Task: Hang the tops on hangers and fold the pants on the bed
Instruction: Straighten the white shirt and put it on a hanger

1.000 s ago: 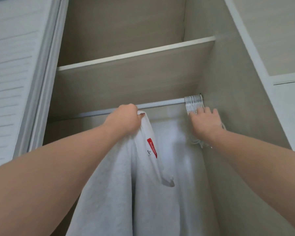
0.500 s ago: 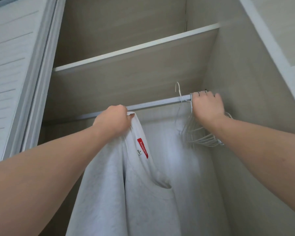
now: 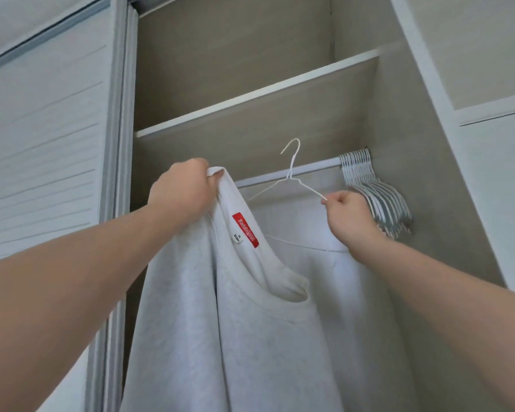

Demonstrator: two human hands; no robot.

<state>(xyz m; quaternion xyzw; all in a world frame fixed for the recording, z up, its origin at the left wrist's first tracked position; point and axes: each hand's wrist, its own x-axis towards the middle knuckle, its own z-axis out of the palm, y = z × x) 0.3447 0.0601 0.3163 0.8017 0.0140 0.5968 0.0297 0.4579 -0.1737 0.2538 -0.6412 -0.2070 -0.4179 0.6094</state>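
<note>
A light grey sweatshirt (image 3: 250,337) with a red neck label hangs from my left hand (image 3: 185,191), which grips its collar up near the closet rod (image 3: 309,169). My right hand (image 3: 350,217) pinches one shoulder end of a thin white wire hanger (image 3: 292,179), held free of the rod with its hook pointing up. The hanger's lower bar runs behind the sweatshirt's neckline. A bunch of several white hangers (image 3: 375,197) stays on the rod's right end.
I face an open wardrobe. A shelf (image 3: 256,93) sits above the rod, a louvred sliding door (image 3: 48,138) stands at the left, and the wardrobe's side wall (image 3: 422,173) is close on the right.
My right hand has pulled one wire hanger off the bunch on the rod and brought it left, toward the sweatshirt. My left hand still holds the collar, a little higher in view.
</note>
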